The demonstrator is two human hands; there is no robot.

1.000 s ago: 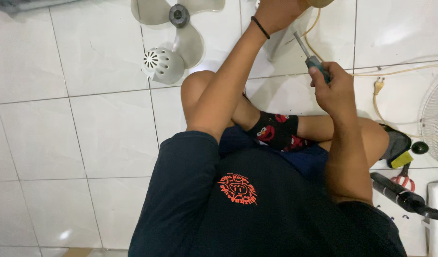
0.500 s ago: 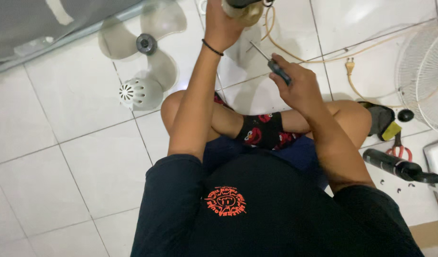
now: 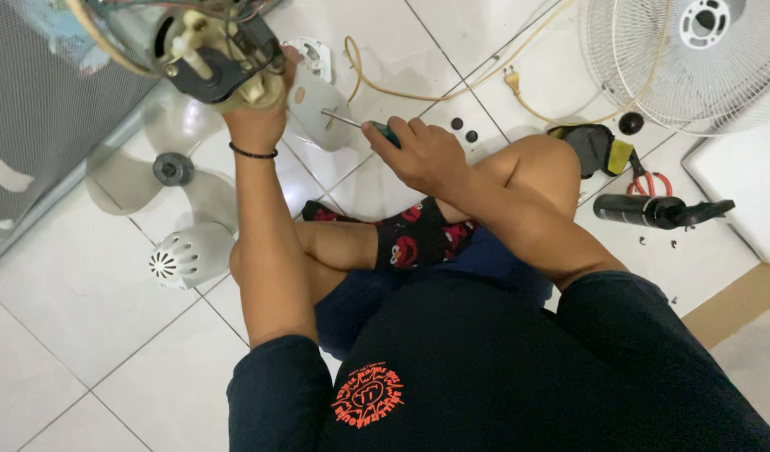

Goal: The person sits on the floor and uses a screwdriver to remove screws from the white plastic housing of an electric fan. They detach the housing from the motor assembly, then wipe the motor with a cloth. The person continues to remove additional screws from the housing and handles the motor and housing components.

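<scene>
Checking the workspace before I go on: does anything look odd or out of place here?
Yes: the fan is in pieces. The left hand holds its bare motor, while the blade, rear cover and grille lie scattered on the floor tiles.

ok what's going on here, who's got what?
A person sits cross-legged on a white tiled floor. The left hand holds up a bare fan motor with loose wiring. The right hand holds a screwdriver, its tip pointing toward the motor. The fan blade, a white vented cap, the wire guard and the power cord lie around on the floor.
</scene>
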